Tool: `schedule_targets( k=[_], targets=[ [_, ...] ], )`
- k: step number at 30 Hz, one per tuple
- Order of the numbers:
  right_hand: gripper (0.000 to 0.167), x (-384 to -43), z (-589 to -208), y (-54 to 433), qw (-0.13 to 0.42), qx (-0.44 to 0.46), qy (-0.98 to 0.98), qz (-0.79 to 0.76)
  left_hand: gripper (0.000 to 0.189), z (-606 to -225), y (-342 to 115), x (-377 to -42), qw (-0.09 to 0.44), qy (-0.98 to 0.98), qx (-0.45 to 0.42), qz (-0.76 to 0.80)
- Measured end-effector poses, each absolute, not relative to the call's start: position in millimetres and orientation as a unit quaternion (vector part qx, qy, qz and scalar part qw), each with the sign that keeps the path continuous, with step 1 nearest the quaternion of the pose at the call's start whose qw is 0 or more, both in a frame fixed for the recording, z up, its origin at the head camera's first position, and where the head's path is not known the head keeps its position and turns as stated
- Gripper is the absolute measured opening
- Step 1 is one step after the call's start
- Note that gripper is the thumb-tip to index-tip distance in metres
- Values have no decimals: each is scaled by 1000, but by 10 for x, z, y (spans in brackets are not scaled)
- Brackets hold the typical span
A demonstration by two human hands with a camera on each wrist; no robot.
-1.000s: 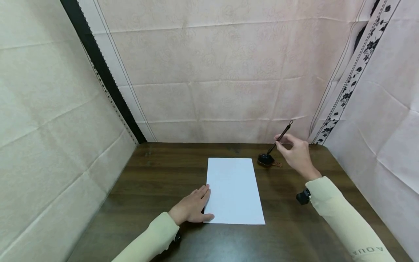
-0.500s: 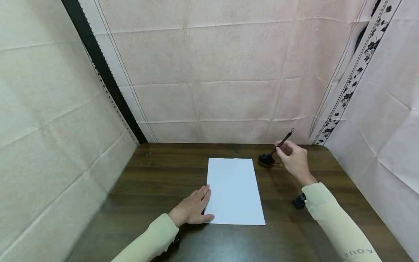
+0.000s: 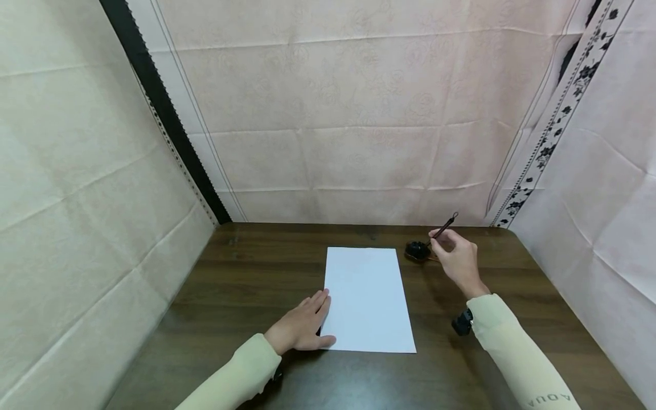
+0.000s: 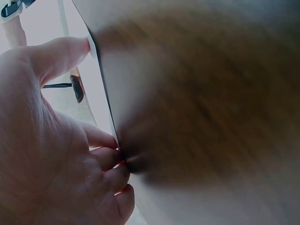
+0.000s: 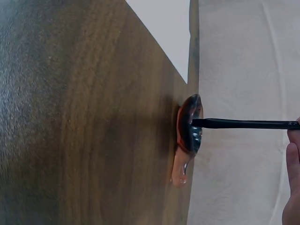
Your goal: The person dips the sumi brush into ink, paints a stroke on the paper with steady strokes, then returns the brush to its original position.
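Observation:
A white sheet of paper lies on the brown table in front of me. My left hand rests on its left edge, fingers extended and thumb near the lower left corner. To the right of the sheet's top sits a small dark ink dish with a brown handle-like end. My right hand pinches a dark writing brush by its shaft, between thumb and fingers. In the right wrist view the tip of the brush meets the dark hollow of the dish; its bristles are hidden there.
Pale cloth hangs behind the table and along both sides. A dark strip runs down the left corner, and a floral band down the right. The wooden table reaches back to the rear cloth.
The right hand has moved slightly down and left with the brush. The looped top of the brush is now lower, and its tip remains at the dish. The left hand and paper stay put.

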State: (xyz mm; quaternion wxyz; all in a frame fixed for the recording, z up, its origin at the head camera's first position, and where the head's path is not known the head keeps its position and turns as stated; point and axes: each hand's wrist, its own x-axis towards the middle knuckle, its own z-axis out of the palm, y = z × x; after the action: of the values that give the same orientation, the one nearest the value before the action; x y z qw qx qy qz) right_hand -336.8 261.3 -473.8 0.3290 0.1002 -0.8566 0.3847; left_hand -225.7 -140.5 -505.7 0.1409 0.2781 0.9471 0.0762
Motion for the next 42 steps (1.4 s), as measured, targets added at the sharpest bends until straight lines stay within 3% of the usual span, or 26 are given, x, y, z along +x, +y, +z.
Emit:
schedule_targets(
  k=[42],
  targets=[
    [11,-3380,-4709,2613,332,109,-859,375,95,-5053,-1407,-2266,142,946,279,81]
  ],
)
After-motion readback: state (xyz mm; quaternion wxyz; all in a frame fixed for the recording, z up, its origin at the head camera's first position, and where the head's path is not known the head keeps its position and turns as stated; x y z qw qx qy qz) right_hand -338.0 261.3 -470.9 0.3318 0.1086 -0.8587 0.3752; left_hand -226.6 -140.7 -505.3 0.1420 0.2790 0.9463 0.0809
